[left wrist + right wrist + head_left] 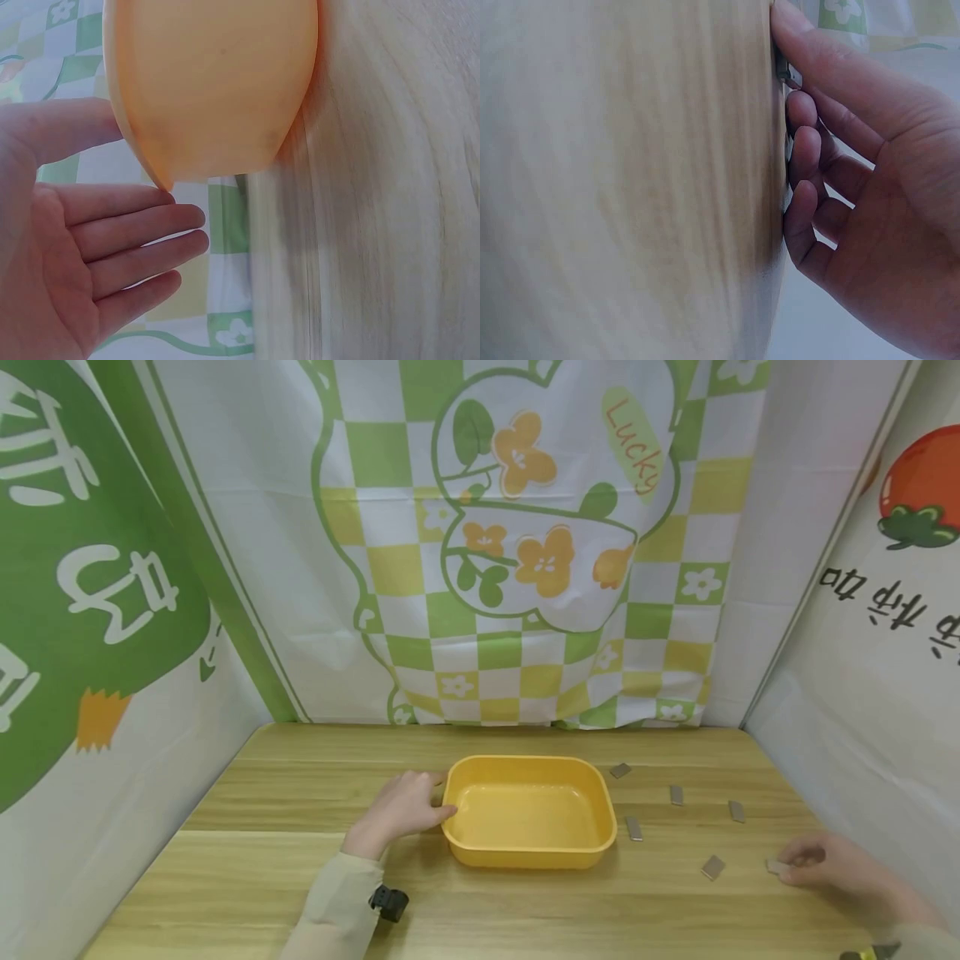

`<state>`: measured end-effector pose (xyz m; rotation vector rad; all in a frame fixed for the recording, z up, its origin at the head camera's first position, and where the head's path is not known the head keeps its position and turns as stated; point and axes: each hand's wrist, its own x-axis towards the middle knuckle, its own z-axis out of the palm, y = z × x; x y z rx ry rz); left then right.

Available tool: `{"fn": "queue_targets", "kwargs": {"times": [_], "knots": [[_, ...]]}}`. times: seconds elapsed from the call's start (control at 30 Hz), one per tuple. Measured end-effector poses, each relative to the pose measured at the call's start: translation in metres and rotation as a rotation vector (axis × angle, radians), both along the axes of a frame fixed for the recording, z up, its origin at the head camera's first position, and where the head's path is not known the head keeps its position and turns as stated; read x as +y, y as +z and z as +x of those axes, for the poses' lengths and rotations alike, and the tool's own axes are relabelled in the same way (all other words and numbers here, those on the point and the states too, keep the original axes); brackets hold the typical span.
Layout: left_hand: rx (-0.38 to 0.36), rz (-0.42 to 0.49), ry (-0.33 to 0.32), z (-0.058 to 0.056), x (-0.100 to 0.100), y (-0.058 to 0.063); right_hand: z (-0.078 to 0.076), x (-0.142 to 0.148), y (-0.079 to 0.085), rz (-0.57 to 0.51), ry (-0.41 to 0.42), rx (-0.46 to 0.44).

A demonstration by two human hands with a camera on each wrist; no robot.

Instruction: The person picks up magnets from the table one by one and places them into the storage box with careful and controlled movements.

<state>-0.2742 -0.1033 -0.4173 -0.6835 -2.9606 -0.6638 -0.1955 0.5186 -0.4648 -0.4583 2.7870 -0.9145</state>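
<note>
A yellow plastic basin (532,857) stands on the wooden table. At its left end is my left hand (405,806), thumb touching the rim; in the left wrist view the fingers (135,225) are straight and spread, the index fingertip at the rim. At the far right, my right hand (832,864) pinches a small flat grey rectangular piece (777,867) between thumb and index finger, low over the table. The right wrist view shows that grey piece (789,73) partly hidden by the thumb, the other fingers curled.
Several like grey pieces lie scattered between basin and right hand, among them one grey piece (713,867) nearest the right hand and another (634,828) close by the basin. Printed cloth (525,677) hangs behind the wooden table (525,910) and along both sides.
</note>
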Motion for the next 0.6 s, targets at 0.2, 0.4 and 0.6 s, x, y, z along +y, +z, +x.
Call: {"fn": "queue_targets", "kwargs": {"times": [0.2,0.4,0.6], "knots": [[0.001,0.017,-0.012,0.0011,-0.0016,0.0012,-0.0013,-0.0001,-0.0002,-0.009,0.002,-0.014],[-0.009,0.027,-0.022,0.0016,-0.0032,0.0024,-0.0006,-0.0020,0.0001,-0.040,-0.012,-0.043],[-0.015,0.049,-0.039,0.0021,-0.0051,0.0031,0.0006,-0.0034,0.0016,-0.018,-0.015,-0.019]]}}
